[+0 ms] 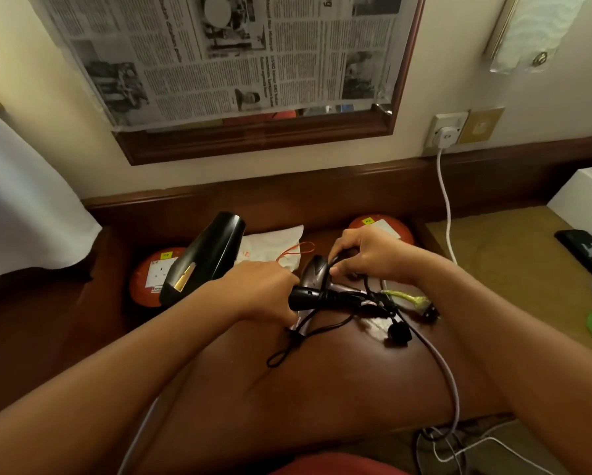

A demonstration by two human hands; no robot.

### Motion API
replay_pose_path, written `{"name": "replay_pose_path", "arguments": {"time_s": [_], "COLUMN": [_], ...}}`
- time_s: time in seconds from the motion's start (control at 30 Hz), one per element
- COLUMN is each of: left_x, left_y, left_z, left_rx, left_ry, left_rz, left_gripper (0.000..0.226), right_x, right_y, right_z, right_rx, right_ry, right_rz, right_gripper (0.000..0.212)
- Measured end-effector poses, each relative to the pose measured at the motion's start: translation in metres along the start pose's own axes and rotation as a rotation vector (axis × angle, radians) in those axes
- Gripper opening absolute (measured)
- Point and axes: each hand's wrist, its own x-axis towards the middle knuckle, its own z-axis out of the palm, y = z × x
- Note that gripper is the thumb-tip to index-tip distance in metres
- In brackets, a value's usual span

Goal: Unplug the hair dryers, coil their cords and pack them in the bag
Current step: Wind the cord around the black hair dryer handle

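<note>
A black hair dryer (pixel 205 258) with a gold stripe is held over the brown table, its barrel pointing up and back. My left hand (pixel 263 289) grips its handle (pixel 308 298), which has black cord wound round it. My right hand (pixel 370 255) pinches a loop of that black cord (pixel 335 325) just above the handle. The cord's black plug (pixel 399 334) lies on the table at the right. A second, brownish dryer (pixel 315 270) lies beneath the hands, mostly hidden. A white drawstring bag (pixel 274 246) with an orange string lies flat behind.
Two orange round objects (pixel 147 279) (pixel 380 224) sit on the table (pixel 322 389). A white plug (pixel 445 135) sits in the wall socket, its cable hanging down. A grey cable (pixel 442 365) crosses the table's right. A phone (pixel 585 252) and white box (pixel 585 200) lie right.
</note>
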Motion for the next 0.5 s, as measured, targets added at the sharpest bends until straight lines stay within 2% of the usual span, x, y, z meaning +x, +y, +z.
{"name": "replay_pose_path", "arguments": {"time_s": [0.13, 0.3, 0.5], "left_x": [0.013, 0.025, 0.034], "left_y": [-0.001, -0.001, 0.001], "left_z": [0.017, 0.029, 0.04], "left_rx": [-0.075, -0.144, -0.253], "left_ry": [-0.051, -0.092, -0.082], "left_rz": [-0.062, -0.11, -0.183], "left_gripper": [0.019, 0.023, 0.027], "right_x": [-0.004, -0.016, -0.038], "right_y": [0.0, 0.006, 0.012], "right_z": [0.011, 0.03, 0.056], "right_rx": [-0.214, -0.3, -0.419], "right_ry": [0.065, 0.119, 0.099], "right_rz": [-0.081, -0.154, -0.083], "right_gripper": [0.012, 0.015, 0.024]}}
